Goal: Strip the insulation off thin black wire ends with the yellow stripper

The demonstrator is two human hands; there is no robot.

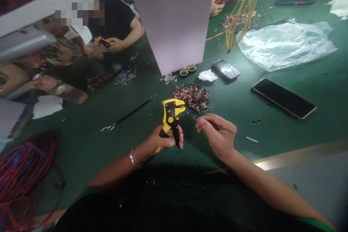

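Note:
My left hand is wrapped round the handles of a yellow and black wire stripper, its jaws pointing right. Between thumb and fingers, my right hand pinches a thin black wire. One end of that wire sticks out to the right with a pale tip; its other end points toward the stripper's jaws, a little apart from them. Just beyond the jaws lies a heap of copper and black wire scraps. To the left, a thin bundle of black wires rests on the green table.
Behind the heap stand a pale panel and two tape rolls. A keypad phone, a smartphone and a clear plastic bag lie right. Red cables are coiled at left. Co-workers' hands are across the table.

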